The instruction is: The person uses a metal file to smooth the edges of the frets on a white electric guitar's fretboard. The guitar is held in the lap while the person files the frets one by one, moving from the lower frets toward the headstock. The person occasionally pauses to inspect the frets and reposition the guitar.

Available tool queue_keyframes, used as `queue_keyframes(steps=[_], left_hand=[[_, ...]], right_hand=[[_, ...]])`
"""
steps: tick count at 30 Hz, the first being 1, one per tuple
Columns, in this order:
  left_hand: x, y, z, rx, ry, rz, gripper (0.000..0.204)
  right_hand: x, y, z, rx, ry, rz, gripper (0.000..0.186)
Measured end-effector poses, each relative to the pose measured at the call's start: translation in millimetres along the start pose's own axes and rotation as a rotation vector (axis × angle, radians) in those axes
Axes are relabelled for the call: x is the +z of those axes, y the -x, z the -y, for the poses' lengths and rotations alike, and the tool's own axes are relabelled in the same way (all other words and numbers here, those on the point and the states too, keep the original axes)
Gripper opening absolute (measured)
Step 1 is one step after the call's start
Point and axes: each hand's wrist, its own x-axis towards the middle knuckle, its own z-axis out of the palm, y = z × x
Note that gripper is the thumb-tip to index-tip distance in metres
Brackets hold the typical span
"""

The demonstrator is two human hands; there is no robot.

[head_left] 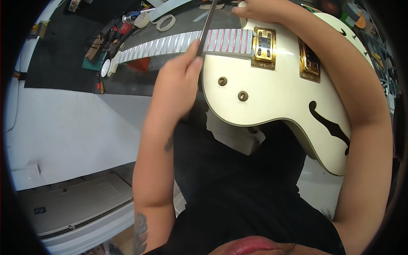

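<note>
Head view. Tape ring [171,22] lies on the dark bench mat [59,63] beyond the neck [161,44]. Right forearm [340,63] blocks part of the guitar [272,97], which sits before the person, neck pointing left. Guitar: glossy cream, curved edges, gold-framed pickups [264,44]. Left hand [180,80] grips a slim, straight, dark bar [206,27] slanting across the neck's ribbed frets. Right hand [261,9] at upper horn; grip cannot be told.
</note>
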Motion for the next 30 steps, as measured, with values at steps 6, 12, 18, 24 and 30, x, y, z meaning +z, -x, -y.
queue_keyframes(steps=[6, 12, 18, 24, 30], left_hand=[[10, 145, 46, -0.025, -0.023, -0.048, 0.057], [1, 20, 24, 0.183, -0.095, -0.073, 0.049], [7, 55, 16, 0.093, -0.144, -0.065, 0.05], [0, 136, 25, -0.007, -0.149, -0.003, 0.055], [-1, 0, -5, 0.079, -0.183, -0.035, 0.046]], right_hand=[[-3, 5, -8, 0.032, 0.007, 0.023, 0.057], [-2, 0, 3, 0.024, 0.025, 0.025, 0.059], [4, 1, -8, 0.006, -0.005, -0.007, 0.058], [-6, 11, -4, 0.083, 0.021, 0.049, 0.059], [-2, 4, 3, 0.01, -0.001, 0.014, 0.059]])
